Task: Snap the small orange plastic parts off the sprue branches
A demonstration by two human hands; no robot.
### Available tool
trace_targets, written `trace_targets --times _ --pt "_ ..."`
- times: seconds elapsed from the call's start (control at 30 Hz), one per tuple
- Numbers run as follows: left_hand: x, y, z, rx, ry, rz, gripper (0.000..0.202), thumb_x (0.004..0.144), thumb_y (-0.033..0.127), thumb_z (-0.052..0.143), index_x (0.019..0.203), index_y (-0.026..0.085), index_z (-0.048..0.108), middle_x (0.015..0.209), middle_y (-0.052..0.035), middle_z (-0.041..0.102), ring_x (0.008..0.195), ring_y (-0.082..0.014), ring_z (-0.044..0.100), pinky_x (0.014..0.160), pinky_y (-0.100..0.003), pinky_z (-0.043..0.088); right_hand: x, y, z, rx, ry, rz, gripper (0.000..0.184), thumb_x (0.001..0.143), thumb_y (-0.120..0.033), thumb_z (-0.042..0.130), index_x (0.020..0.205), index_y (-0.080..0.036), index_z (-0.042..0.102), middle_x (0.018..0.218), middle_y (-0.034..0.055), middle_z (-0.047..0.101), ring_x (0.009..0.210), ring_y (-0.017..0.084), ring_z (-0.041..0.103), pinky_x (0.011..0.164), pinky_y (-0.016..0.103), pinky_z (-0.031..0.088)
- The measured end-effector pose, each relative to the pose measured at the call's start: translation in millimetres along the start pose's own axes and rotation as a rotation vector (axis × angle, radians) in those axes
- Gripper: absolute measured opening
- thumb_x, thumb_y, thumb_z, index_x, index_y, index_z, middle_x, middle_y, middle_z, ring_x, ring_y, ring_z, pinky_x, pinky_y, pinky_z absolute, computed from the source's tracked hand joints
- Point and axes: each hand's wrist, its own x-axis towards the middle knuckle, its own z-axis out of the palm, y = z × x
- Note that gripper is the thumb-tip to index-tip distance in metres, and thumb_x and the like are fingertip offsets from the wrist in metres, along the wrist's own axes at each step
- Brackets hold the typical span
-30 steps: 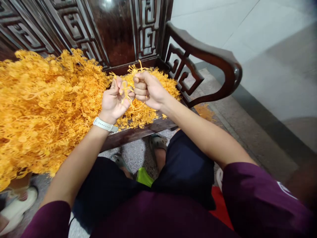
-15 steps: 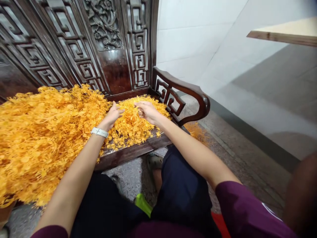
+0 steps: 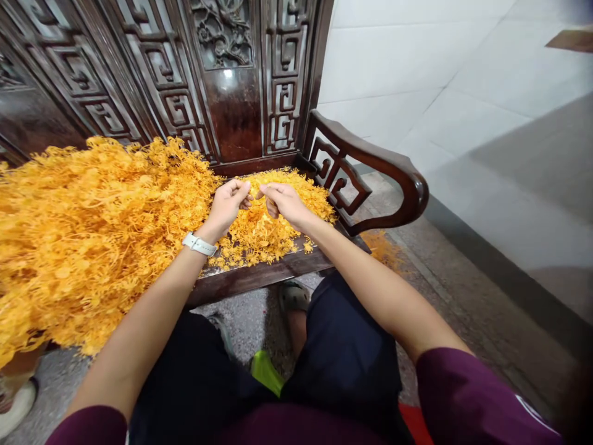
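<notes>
My left hand (image 3: pixel 230 201), with a pale watch (image 3: pixel 199 244) on its wrist, is closed in a pinch. Its thumb and forefinger point at my right hand (image 3: pixel 283 203), which is also pinched, with a small gap between them. What they hold is too small to make out against the yellow behind. Both hands hover over a low heap of small yellow plastic flower pieces (image 3: pixel 264 238) on the dark wooden bench seat. To the left rises a much larger pile of yellow plastic flower stems (image 3: pixel 115 228), spilling past the seat edge.
The bench has a carved back (image 3: pixel 234 117) and a curved armrest (image 3: pixel 403 170) on the right. Beyond is a white tiled wall (image 3: pixel 393 68). More yellow bits (image 3: pixel 382 247) lie on the floor past the armrest. A bright green object (image 3: pixel 267 372) shows between my legs. Someone's foot (image 3: pixel 18 405) is lower left.
My left hand has gone from spread fingers to a pinch and moved up beside my right hand. My right hand stays over the low heap. The view has shifted slightly.
</notes>
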Motion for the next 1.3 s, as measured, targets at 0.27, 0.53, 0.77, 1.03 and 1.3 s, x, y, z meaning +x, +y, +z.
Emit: trace_targets --times 0.27,0.53,0.77,1.03,1.3 --pt "-16 9 3.5 -0.185 -0.135 -0.125 0.029 0.1 0.032 0.076 0.082 0.018 0.058 0.074 -0.0008 0.064 0.063 -0.0124 0.064 0.063 -0.023 0.054 2 1 8 0.232 -0.049 0.028 0.022 0.101 -0.028 0.073 0.083 -0.016 0.066 0.076 0.0 0.07 0.065 0.009 0.061 0.064 0.021 0.048" --pt "-19 14 12.6 -0.456 -0.184 -0.132 0.027 0.08 -0.007 0.061 0.077 0.019 0.053 0.059 0.0045 0.053 0.054 -0.0079 0.056 0.057 -0.017 0.045 -2 -5 28 0.373 -0.107 -0.014 0.026 0.099 -0.024 0.076 0.08 -0.019 0.059 0.063 -0.0046 0.06 0.061 0.01 0.061 0.063 0.022 0.048" --pt "-24 8 7.6 -0.476 -0.176 -0.155 0.029 0.081 -0.005 0.066 0.077 0.019 0.051 0.061 0.0055 0.047 0.056 -0.0078 0.055 0.058 -0.017 0.045 -6 -9 32 0.385 -0.084 0.029 0.026 0.099 -0.013 0.07 0.077 -0.019 0.056 0.061 -0.0059 0.053 0.059 0.009 0.055 0.063 0.021 0.047" --pt "-21 26 3.1 -0.571 -0.196 -0.141 0.012 0.093 0.008 0.069 0.091 0.019 0.066 0.074 0.0021 0.055 0.066 -0.0094 0.059 0.066 -0.02 0.053 -4 -17 19 0.494 -0.022 0.047 0.018 0.101 -0.017 0.065 0.084 -0.02 0.062 0.074 -0.0034 0.056 0.064 0.009 0.049 0.064 0.021 0.045" --pt "-11 3 -16.7 0.005 0.049 -0.297 0.04 0.106 0.03 0.066 0.145 0.021 0.067 0.139 -0.0138 0.072 0.106 -0.0171 0.073 0.088 -0.026 0.056 11 -14 4 0.541 0.166 0.072 0.011 0.094 -0.019 0.077 0.094 -0.023 0.067 0.087 -0.002 0.072 0.068 0.009 0.058 0.069 0.023 0.051"
